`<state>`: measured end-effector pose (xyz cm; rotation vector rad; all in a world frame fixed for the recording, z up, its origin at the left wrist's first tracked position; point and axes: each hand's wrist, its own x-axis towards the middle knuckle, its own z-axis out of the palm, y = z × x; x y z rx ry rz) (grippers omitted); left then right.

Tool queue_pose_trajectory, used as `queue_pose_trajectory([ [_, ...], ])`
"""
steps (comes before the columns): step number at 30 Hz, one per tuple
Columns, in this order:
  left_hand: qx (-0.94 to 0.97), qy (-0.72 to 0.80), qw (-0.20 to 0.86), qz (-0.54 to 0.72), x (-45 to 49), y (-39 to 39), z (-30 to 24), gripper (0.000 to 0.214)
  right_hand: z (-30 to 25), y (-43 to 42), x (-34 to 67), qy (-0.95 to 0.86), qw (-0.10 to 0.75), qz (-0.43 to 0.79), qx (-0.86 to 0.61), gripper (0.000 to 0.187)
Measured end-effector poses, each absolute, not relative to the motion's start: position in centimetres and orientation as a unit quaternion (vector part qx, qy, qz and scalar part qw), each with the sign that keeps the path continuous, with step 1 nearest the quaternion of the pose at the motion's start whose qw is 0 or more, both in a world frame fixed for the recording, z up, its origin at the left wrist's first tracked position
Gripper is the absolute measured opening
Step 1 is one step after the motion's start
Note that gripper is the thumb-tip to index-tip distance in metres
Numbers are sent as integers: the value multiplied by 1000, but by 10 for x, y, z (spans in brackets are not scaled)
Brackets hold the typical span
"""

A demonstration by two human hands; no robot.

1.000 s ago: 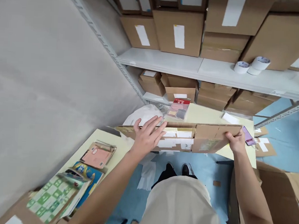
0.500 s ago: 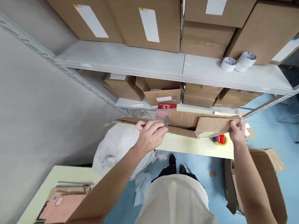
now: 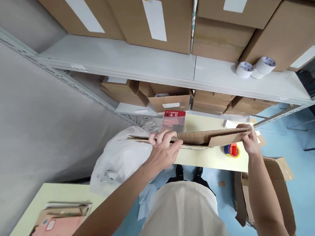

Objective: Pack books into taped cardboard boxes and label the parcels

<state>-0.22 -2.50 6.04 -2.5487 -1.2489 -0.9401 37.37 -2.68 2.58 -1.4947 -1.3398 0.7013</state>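
Between my two hands a folded cardboard box (image 3: pixel 195 137) is held nearly edge-on above the pale yellow table (image 3: pixel 195 158). My left hand (image 3: pixel 164 148) grips its near edge left of the middle, fingers curled over the top. At the far right end, my right hand (image 3: pixel 248 137) pinches the cardboard, thumb towards me. A red book (image 3: pixel 173 119) lies on the table behind the cardboard, its lower part partly covered. Rolls of coloured tape (image 3: pixel 232 150) sit on the table just below the right part of the box.
Brown boxes (image 3: pixel 158 22) fill the upper shelf, with white tape rolls (image 3: pixel 245 69) on its edge (image 3: pixel 118 58). A white plastic bag (image 3: pixel 115 158) bulges left of the table. An opened carton (image 3: pixel 275 196) stands on the floor at right. Pink folders (image 3: pixel 57 227) lie on a side table.
The cardboard has tipped to a more edge-on, flatter look and sits slightly lower in view. More of the red book shows. Both hands keep their hold.
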Motion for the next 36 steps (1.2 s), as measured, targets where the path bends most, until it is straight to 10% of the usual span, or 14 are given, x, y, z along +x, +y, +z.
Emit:
queue_pose_trajectory([
  [24, -794, -482, 133, -347, 39, -41, 62, 18, 72, -10, 377, -330, 462, 495, -657, 16],
  [36, -889, -331, 36, -315, 64, -61, 64, 25, 60, -1, 371, -448, 434, 469, -625, 31],
])
